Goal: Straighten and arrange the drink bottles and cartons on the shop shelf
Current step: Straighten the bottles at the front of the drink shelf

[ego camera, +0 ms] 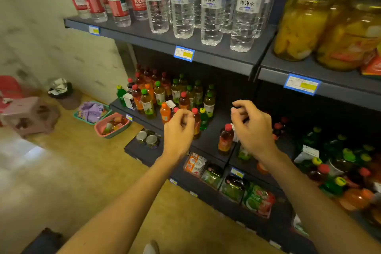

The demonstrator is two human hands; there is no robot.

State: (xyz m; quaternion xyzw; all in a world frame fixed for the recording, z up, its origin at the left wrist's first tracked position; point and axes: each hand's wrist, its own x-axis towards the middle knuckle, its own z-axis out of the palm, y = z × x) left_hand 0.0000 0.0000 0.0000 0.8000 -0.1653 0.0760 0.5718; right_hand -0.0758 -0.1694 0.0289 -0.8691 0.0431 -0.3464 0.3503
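Both hands hang in front of the middle shelf with nothing in them. My left hand (179, 130) has its fingers curled loosely, the tips bunched just beside two red caps; my right hand (252, 130) is curled the same way, thumb and forefinger near each other but pinching nothing I can make out.

Directly behind my left fingertips stands a red-capped tea bottle (196, 122), upright, its long axis vertical, with a green soda bottle (203, 119) touching its far side and an orange-capped bottle (165, 112) just to the left. That hand is plainly the nearer one for this front cluster. Between my two hands, a little lower, another red-capped tea bottle (226, 138) stands alone near the shelf's front edge (the straggler, I would judge, and closer to my right hand).

Further back, the rows of green-capped tea bottles (176, 90) stand upright but uneven, and a small white carton (128, 100) leans at the left end. They all rest on the dark shelf board (214, 130), which has bare space in front for lining things up.

Above is a shelf of water bottles (212, 6); below, snack packets (257, 200); on the floor to the left, a pink basket (112, 126).
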